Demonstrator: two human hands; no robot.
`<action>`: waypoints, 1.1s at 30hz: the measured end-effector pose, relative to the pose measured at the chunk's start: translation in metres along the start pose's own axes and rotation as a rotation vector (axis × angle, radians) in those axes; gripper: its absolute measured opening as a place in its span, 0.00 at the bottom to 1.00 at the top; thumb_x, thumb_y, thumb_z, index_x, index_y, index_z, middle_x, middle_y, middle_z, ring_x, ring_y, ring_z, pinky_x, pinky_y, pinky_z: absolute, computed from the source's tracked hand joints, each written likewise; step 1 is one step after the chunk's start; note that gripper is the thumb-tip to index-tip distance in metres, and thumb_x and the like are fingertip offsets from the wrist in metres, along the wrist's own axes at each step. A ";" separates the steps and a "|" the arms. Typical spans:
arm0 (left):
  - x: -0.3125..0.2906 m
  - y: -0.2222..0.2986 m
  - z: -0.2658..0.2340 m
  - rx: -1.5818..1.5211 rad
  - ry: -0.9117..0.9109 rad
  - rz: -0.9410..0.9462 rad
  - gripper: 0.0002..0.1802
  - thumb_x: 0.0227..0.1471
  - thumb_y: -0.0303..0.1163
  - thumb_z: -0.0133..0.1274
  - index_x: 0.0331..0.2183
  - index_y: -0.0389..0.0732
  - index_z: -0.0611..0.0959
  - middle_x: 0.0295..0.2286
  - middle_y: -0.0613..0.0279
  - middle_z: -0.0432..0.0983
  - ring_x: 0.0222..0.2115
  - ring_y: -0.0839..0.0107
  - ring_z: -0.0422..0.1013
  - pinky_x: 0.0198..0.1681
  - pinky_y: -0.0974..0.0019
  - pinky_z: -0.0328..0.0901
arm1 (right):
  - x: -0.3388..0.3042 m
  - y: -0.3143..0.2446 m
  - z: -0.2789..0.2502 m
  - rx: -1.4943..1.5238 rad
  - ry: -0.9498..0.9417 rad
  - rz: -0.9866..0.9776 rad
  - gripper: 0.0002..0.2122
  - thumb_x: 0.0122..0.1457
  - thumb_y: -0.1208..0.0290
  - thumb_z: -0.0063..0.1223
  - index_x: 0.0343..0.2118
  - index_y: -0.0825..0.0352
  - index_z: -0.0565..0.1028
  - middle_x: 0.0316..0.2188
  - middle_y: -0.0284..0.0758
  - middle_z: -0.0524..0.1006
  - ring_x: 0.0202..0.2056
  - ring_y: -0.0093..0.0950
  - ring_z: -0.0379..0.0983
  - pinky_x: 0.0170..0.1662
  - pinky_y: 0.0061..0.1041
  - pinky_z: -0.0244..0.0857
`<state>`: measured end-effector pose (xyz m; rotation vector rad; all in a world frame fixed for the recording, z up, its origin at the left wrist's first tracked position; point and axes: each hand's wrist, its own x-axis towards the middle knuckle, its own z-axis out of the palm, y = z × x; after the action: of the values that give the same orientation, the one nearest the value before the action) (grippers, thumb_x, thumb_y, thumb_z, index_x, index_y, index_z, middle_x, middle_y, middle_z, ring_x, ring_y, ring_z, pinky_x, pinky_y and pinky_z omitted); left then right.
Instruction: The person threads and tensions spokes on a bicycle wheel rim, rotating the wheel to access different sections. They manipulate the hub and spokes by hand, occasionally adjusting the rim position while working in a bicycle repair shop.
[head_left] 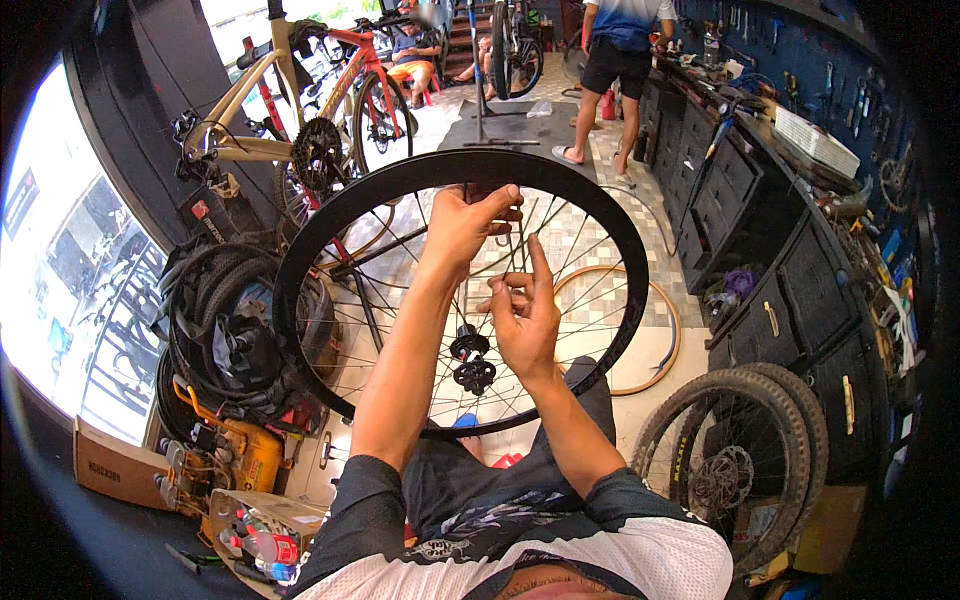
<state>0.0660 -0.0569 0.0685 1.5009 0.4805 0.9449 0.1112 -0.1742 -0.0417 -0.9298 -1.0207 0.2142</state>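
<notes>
A black bicycle wheel rim (460, 166) without a tyre stands tilted in front of me, laced with thin dark spokes. Its black hub (472, 358) sits low in the middle, between my forearms. My left hand (470, 225) reaches inside the upper rim, thumb and fingers closed around a spoke near its outer end. Just below and to the right, my right hand (525, 325) has its index finger stretched up along the spokes. Its thumb and other fingers are curled in a pinch on a spoke; the exact contact is partly hidden by the fingers.
Tyres and bags (235, 320) pile up at left beside a yellow compressor (255, 460). A bare hoop (665, 350) lies on the floor, and muddy wheels (720, 460) lean at right. Dark cabinets (725, 190) line the right wall. Bicycles (300, 130) and other people (620, 60) are farther off.
</notes>
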 end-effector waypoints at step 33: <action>-0.011 0.008 0.004 -0.059 0.010 -0.070 0.17 0.57 0.34 0.67 0.40 0.30 0.83 0.35 0.52 0.84 0.32 0.66 0.80 0.33 0.64 0.75 | 0.010 0.015 -0.019 0.122 -0.127 0.052 0.25 0.70 0.79 0.47 0.69 0.69 0.63 0.26 0.26 0.68 0.22 0.14 0.67 0.24 0.17 0.72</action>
<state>0.0605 -0.0691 0.0731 1.4183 0.5049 0.9051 0.1356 -0.1695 -0.0503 -0.8406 -1.0889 0.3790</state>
